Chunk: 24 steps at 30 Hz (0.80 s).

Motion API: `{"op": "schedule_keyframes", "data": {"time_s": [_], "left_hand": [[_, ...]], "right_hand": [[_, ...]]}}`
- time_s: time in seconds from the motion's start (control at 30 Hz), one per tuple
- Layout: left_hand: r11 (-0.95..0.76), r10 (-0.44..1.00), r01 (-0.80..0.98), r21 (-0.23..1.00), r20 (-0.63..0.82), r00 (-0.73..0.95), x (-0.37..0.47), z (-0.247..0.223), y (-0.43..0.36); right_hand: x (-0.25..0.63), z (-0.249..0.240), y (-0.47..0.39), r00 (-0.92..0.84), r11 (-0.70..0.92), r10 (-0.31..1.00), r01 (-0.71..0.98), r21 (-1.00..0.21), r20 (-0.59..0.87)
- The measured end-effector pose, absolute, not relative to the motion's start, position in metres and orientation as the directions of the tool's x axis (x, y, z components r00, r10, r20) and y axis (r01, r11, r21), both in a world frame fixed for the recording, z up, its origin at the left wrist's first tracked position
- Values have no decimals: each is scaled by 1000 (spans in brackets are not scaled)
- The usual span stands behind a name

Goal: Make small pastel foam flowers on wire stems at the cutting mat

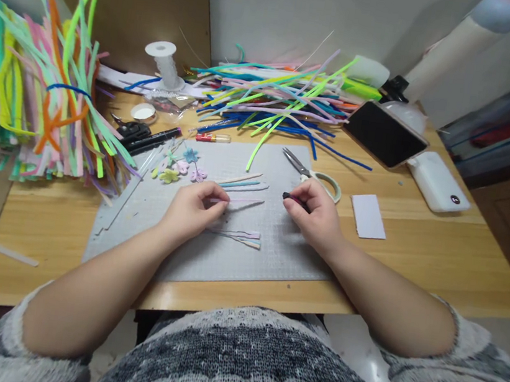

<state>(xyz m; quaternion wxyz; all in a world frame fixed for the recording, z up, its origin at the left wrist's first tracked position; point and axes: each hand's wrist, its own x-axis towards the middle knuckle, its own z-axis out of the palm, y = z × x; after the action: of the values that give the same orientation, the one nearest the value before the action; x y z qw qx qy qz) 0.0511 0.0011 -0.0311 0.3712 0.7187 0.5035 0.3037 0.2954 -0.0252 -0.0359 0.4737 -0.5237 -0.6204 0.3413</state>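
My left hand [197,208] pinches a thin lilac pipe cleaner [247,201] that points right over the grey cutting mat [207,266]. In my right hand [315,214] is a small black object [288,196], mostly covered by the fingers, so its kind is unclear. The two hands are apart. Short pale pipe cleaners [241,184] lie just beyond my left hand, and a group of thin stems with pastel tips [248,239] lies nearer to me. Small pastel flowers [173,171] rest on the mat at the upper left. Scissors [309,172] lie behind my right hand.
Bundled pipe cleaners [52,89] stand at the left, and a loose pile [277,97] is at the back. A wire spool [168,67], black pens [153,140], a phone [384,135], a white case [441,182] and a white card [368,216] surround the mat.
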Motion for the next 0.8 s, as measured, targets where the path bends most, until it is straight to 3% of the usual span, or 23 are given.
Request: {"op": "schedule_keyframes", "data": {"time_s": [0.1, 0.2, 0.33, 0.47, 0.57, 0.7, 0.8], "left_hand": [[-444, 879, 656, 611, 153, 452, 54, -36, 8], [-566, 822, 721, 400, 212, 528, 56, -37, 12], [-575, 818, 768, 283, 208, 536, 58, -37, 15], [-582, 813, 756, 301, 251, 525, 56, -35, 14], [-590, 807, 711, 381, 289, 515, 52, -30, 10], [-544, 812, 659, 519, 128, 569, 40, -19, -3], [-512, 803, 671, 536, 21, 595, 29, -11, -9]], "right_hand": [[296, -36, -26, -11, 209, 976, 341, -917, 218], [296, -37, -26, -11, 197, 979, 341, -919, 206], [297, -38, -25, -34, 199, 979, 353, -914, 200], [298, -39, -25, -102, 196, 980, 388, -901, 169], [296, -38, -28, -267, 217, 960, 498, -839, 90], [290, -34, -35, -445, 303, 896, 623, -721, -8], [286, -31, -38, -465, 314, 883, 683, -659, -61]]}}
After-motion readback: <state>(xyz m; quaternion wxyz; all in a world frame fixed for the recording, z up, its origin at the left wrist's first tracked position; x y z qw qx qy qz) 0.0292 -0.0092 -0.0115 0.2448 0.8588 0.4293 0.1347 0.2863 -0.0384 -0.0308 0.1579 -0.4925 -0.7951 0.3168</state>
